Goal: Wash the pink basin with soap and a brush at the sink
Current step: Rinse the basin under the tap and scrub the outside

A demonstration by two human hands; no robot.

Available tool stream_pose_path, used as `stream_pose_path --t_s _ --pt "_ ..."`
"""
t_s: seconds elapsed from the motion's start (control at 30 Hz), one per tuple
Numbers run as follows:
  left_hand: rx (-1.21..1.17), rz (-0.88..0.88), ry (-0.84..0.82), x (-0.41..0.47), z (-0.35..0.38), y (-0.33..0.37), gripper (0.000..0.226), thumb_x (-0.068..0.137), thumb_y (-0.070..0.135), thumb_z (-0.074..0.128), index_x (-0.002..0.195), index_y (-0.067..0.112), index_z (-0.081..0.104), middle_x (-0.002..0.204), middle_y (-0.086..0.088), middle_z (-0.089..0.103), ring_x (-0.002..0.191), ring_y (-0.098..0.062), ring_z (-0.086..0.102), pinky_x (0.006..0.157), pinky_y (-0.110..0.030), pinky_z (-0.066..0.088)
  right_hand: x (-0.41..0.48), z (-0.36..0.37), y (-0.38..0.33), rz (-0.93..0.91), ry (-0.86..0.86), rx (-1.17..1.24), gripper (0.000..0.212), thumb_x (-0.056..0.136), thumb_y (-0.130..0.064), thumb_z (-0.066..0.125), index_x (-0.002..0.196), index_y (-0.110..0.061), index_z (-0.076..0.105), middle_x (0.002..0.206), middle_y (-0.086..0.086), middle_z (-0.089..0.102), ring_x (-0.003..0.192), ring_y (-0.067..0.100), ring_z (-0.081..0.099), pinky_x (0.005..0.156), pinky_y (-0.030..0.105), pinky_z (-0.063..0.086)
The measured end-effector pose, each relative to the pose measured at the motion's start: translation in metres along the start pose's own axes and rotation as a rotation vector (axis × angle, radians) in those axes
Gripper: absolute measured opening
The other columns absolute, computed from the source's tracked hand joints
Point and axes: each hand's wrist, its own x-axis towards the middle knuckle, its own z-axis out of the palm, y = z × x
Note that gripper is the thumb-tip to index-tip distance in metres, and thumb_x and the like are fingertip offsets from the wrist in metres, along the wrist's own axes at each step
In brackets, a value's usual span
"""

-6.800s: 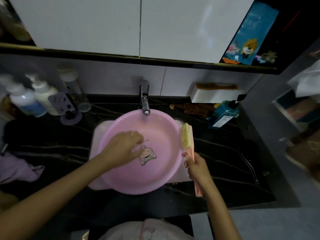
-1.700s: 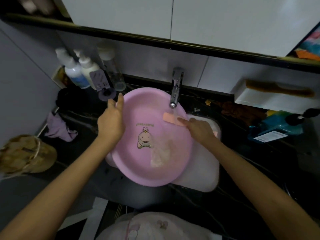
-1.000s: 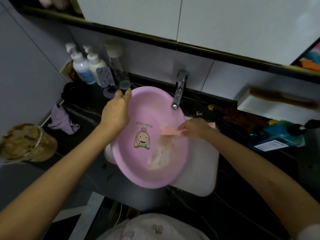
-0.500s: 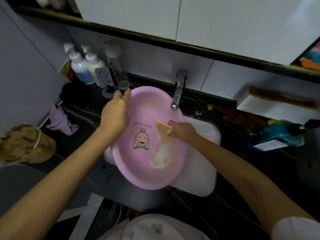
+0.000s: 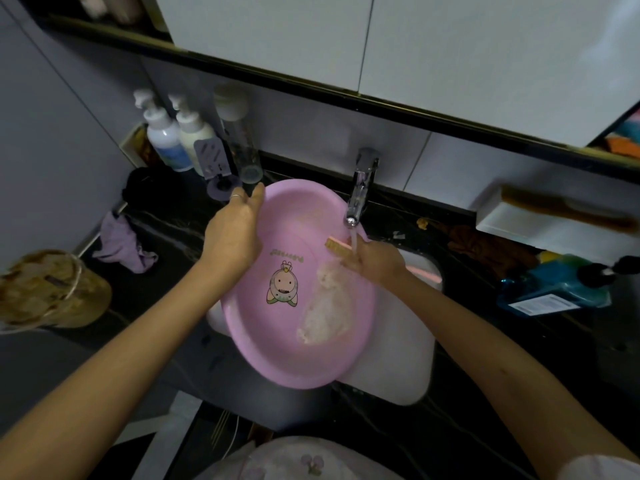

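The pink basin [image 5: 277, 348] with a cartoon figure on its bottom is tilted over the white sink [image 5: 408, 372], its inside facing me. My left hand [image 5: 233, 233] grips its upper left rim. My right hand [image 5: 375, 263] holds the pink-handled brush [image 5: 337, 247], bristles against the basin's upper right inside. White foam [image 5: 325, 306] runs down the basin below the brush. The chrome tap [image 5: 360, 188] runs a thin stream of water onto my right hand.
Pump bottles [image 5: 180, 136] and a clear tall bottle [image 5: 242, 147] stand at the back left on the black counter [image 5: 519, 393]. A purple cloth [image 5: 121, 247] and a tan bag [image 5: 52, 289] lie left. A blue bottle [image 5: 554, 289] lies right, below a white shelf [image 5: 540, 226].
The brush has moved up and right inside the basin, now under the tap's stream. The foam patch has spread lower. My left hand keeps its hold on the rim.
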Motion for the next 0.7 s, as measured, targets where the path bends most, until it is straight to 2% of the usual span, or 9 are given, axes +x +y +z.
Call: stream_pose_path --t_s 0.17,0.23,0.3,0.33,0.4,0.5,0.57,0.63,0.7 --pt "0.011 -0.004 -0.005 0.001 -0.001 0.001 0.080 0.077 -0.008 0.055 0.147 0.013 0.024 0.129 -0.021 0.041 0.089 -0.039 0.058 0.061 -0.034 0.036 -0.002 0.006 0.000 -0.097 0.097 -0.167 0.064 0.095 -0.017 0.046 0.151 -0.021 0.014 0.125 0.020 0.043 0.094 0.033 0.057 0.071 0.040 0.048" --pt "0.011 -0.008 -0.012 0.001 -0.002 0.002 0.079 0.077 -0.008 0.054 0.147 0.014 0.024 0.130 -0.021 0.040 0.090 -0.039 0.058 0.061 -0.035 0.036 -0.005 0.003 0.002 -0.048 0.077 -0.128 0.057 0.097 -0.018 0.044 0.150 -0.023 0.023 0.117 0.014 0.047 0.090 0.030 0.058 0.067 0.039 0.046" --pt "0.011 -0.010 -0.013 0.000 -0.002 0.003 0.079 0.078 -0.008 0.054 0.147 0.014 0.024 0.131 -0.021 0.040 0.091 -0.039 0.058 0.062 -0.035 0.036 -0.014 -0.001 0.000 -0.026 0.026 -0.060 0.044 0.098 -0.021 0.044 0.141 -0.015 0.039 0.106 0.005 0.052 0.088 0.025 0.059 0.072 0.038 0.047" --pt "0.014 -0.011 -0.012 0.000 -0.002 0.003 0.079 0.078 -0.008 0.055 0.147 0.014 0.024 0.131 -0.021 0.040 0.092 -0.039 0.058 0.062 -0.034 0.035 -0.016 0.001 -0.003 -0.044 0.059 -0.084 0.041 0.093 -0.015 0.052 0.134 -0.009 0.048 0.104 0.008 0.054 0.079 0.026 0.062 0.065 0.037 0.049" --pt "0.014 -0.014 -0.014 -0.001 -0.002 0.002 0.079 0.078 -0.008 0.055 0.147 0.014 0.024 0.130 -0.021 0.040 0.092 -0.039 0.057 0.062 -0.033 0.035 -0.020 0.013 -0.007 -0.077 0.045 -0.098 0.055 0.068 -0.003 0.076 0.121 -0.006 0.061 0.095 0.017 0.058 0.048 0.029 0.058 0.038 0.030 0.039" --pt "0.003 -0.012 -0.019 -0.001 -0.002 0.001 0.078 0.077 -0.008 0.055 0.146 0.013 0.025 0.129 -0.022 0.040 0.092 -0.042 0.057 0.062 -0.036 0.035 -0.035 0.031 -0.003 -0.156 0.063 -0.155 0.080 0.055 0.000 0.083 0.130 -0.014 0.057 0.084 0.017 0.059 0.047 0.029 0.054 0.036 0.024 0.027" --pt "0.002 -0.009 -0.015 0.000 -0.001 0.000 0.077 0.077 -0.008 0.055 0.145 0.012 0.026 0.128 -0.023 0.041 0.092 -0.043 0.057 0.063 -0.038 0.036 -0.046 0.029 -0.003 -0.206 0.091 -0.096 0.075 0.065 -0.002 0.079 0.134 -0.016 0.053 0.087 0.018 0.059 0.067 0.033 0.060 0.041 0.027 0.032" --pt "-0.001 -0.008 -0.008 -0.001 -0.001 0.000 0.077 0.077 -0.008 0.055 0.145 0.013 0.026 0.128 -0.023 0.041 0.093 -0.044 0.056 0.064 -0.039 0.036 -0.057 0.033 -0.002 -0.186 0.125 -0.115 0.062 0.086 -0.012 0.059 0.144 -0.020 0.039 0.097 0.020 0.056 0.089 0.035 0.057 0.050 0.033 0.037" --pt "-0.003 -0.007 -0.003 -0.001 -0.002 0.002 0.076 0.077 -0.007 0.054 0.145 0.013 0.027 0.129 -0.023 0.040 0.094 -0.045 0.056 0.064 -0.039 0.035 -0.064 0.036 -0.003 -0.140 0.050 -0.069 0.058 0.089 -0.028 0.045 0.146 -0.025 0.034 0.087 0.017 0.056 0.080 0.035 0.059 0.047 0.032 0.039"
